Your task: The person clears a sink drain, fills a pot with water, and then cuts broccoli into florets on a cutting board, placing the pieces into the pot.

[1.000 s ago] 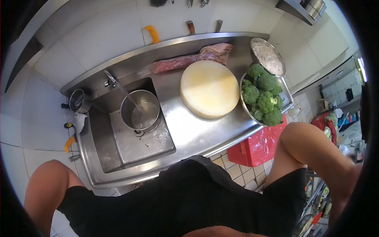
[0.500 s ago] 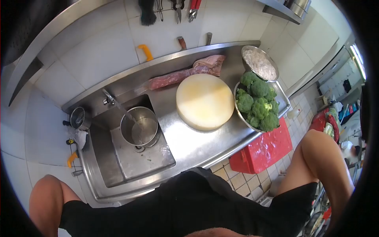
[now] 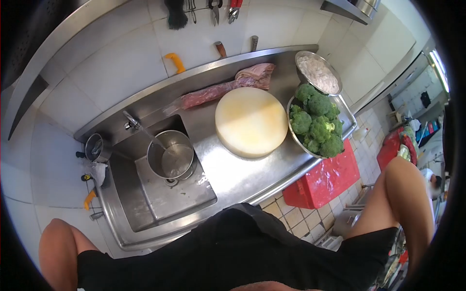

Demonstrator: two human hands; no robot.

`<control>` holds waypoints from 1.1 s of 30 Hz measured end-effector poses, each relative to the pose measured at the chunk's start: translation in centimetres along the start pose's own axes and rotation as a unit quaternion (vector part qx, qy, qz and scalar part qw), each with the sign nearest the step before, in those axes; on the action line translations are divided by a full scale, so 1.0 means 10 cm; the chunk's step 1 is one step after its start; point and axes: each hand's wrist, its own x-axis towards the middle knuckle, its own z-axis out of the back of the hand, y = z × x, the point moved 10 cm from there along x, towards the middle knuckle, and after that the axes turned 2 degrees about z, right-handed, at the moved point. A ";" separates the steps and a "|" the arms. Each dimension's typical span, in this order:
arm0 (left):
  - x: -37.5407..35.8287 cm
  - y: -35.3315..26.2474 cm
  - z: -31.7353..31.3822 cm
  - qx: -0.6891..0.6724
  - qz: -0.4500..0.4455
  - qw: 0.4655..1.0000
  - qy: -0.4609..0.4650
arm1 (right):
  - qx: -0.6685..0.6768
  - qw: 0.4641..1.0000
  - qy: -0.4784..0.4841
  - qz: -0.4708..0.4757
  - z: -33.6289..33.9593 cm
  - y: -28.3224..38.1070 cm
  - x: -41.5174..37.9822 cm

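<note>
Neither of my hands shows; only my bent elbows are visible at the lower left and lower right. In front of me, water runs from a tap [image 3: 130,120] into a steel pot [image 3: 171,155] standing in the sink [image 3: 145,206]. On the steel counter to its right lies a thick round chopping block [image 3: 251,121], pale with a yellowish patch. Behind the block is a long piece of raw meat [image 3: 225,88], partly in clear plastic. A bowl of broccoli [image 3: 315,123] sits at the right end, with a steel bowl of pale shredded food [image 3: 318,73] behind it.
A red crate [image 3: 323,179] stands on the tiled floor below the counter's right end. Knife handles, including a yellow one [image 3: 175,63], stick up behind the backsplash. A small steel container [image 3: 98,147] hangs left of the sink. Another person [image 3: 429,179] is partly visible far right.
The view has shifted slightly, and my right elbow sits a little differently. Water keeps running into the pot; the things on the counter stay in place.
</note>
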 end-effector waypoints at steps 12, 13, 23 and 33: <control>0.05 0.00 -0.01 -0.008 -0.005 1.000 0.007 | 0.016 0.997 -0.021 -0.076 -0.10 -0.24 -0.24; 0.05 0.01 -0.02 -0.014 -0.002 1.000 0.010 | 0.017 0.996 -0.025 -0.082 -0.10 -0.28 -0.25; 0.21 -0.04 -0.06 -0.013 0.015 0.999 0.041 | 0.025 0.995 -0.031 -0.089 -0.16 -0.34 -0.36; 0.16 -0.09 -0.14 -0.005 0.005 0.999 0.032 | 0.025 0.995 -0.019 -0.092 -0.17 -0.34 -0.48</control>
